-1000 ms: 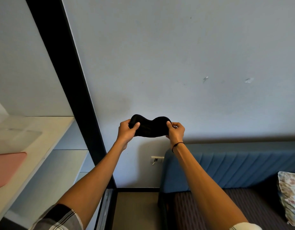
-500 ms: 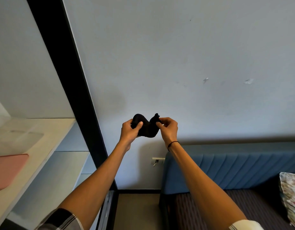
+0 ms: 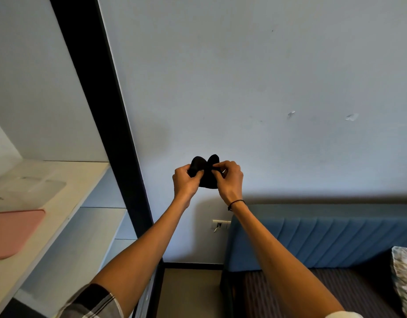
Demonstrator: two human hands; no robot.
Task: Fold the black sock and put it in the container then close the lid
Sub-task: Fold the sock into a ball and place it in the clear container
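The black sock is held up in the air in front of the pale wall, doubled over so its two ends stick up side by side. My left hand pinches its left half. My right hand pinches its right half, and the two thumbs nearly touch. On the white shelf at the left lies a pink lid, and behind it a clear plastic container, faint and hard to make out.
A black vertical frame separates the white shelf from the wall. A blue upholstered bed headboard stands at lower right, with a floral pillow on the bed. A wall socket sits below my hands.
My hands have come together, so the sock that was stretched flat between them is now folded in half. Both hands have risen slightly.
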